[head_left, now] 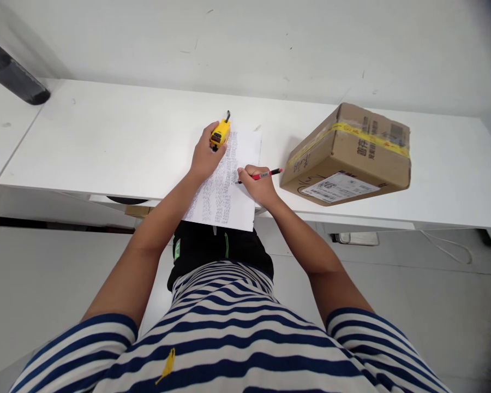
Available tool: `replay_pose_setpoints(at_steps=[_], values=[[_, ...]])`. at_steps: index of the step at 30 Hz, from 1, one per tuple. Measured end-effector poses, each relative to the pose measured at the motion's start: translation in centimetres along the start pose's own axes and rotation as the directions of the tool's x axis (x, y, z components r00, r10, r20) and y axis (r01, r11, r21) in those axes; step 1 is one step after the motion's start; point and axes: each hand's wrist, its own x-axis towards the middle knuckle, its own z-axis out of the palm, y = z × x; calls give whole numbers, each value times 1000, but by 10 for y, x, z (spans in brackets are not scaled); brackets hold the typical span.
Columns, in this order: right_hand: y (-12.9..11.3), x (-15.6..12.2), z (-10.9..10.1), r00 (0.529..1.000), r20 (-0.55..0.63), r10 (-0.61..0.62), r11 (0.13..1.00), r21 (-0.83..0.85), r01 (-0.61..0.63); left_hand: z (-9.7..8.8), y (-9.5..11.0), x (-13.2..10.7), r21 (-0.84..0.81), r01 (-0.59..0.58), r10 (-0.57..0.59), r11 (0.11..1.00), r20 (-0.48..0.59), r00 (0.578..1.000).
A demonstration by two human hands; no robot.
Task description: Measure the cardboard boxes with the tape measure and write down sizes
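Note:
A sheet of paper (245, 150) covered in rows of writing lies on the white table (106, 142), its near end hanging over the front edge. My left hand (204, 155) rests on the paper's left side, closed round a small yellow tape measure (220, 134). My right hand (258, 185) is closed on a red pen (265, 174), whose tip touches the paper at its right side.
A taped cardboard box (347, 155) with a shipping label sits on the table just right of my right hand. A dark object (12, 76) lies at the far left. A white wall rises behind the table. A cable (445, 248) trails on the floor below.

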Motion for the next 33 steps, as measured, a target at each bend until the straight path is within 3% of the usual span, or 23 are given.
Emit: replay_pose_setpoints(at_steps=[9, 20, 23, 33], values=[[-3, 0, -2, 999, 24, 31, 999, -37, -31, 1, 3, 0, -15, 31, -32, 999, -30, 999], [-10, 0, 2, 997, -32, 77, 996, -51, -79, -1, 21, -6, 10, 29, -29, 1000, -26, 999], [-11, 1, 1, 996, 24, 81, 996, -36, -80, -2, 24, -5, 12, 46, -45, 999, -20, 999], [-15, 6, 1, 990, 27, 136, 991, -7, -136, 0, 14, -2, -66, 78, -78, 995, 1, 997]])
